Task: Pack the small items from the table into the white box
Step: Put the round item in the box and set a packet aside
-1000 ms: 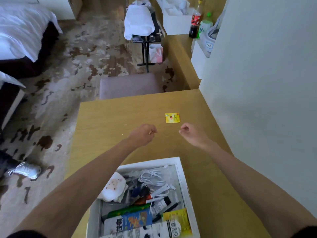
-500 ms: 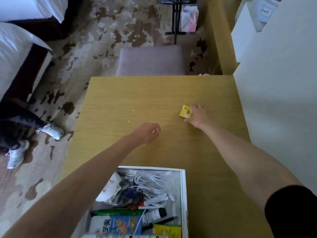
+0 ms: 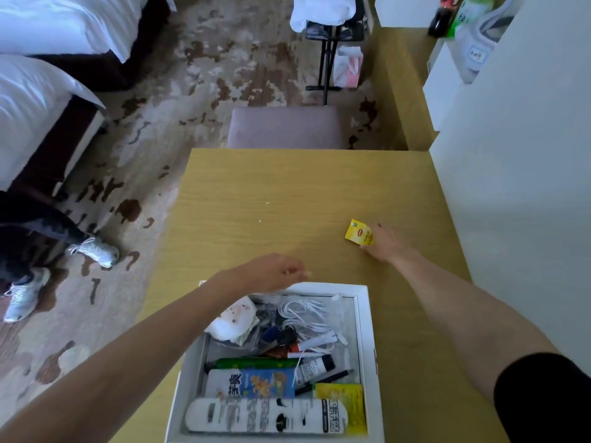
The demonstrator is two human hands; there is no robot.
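A small yellow tea-bag packet [image 3: 358, 232] stands tilted off the wooden table [image 3: 287, 193] at the right, pinched at its right edge by my right hand [image 3: 383, 244]. My left hand [image 3: 271, 273] hovers with loosely curled fingers, holding nothing, just over the far rim of the white box [image 3: 367, 346]. The box sits at the table's near edge and holds several small items: white cables, tubes, snack packets, a pen and a white pouch.
A white wall [image 3: 527, 187] runs close along the table's right side. A padded stool [image 3: 286, 127] stands beyond the far edge. A person's legs and white sneakers [image 3: 92, 251] are on the patterned carpet at the left, near the beds [image 3: 38, 91].
My right hand reached the yellow packet and has lifted its edge off the table, drawing it nearer. My left hand has drawn back to the box's far rim.
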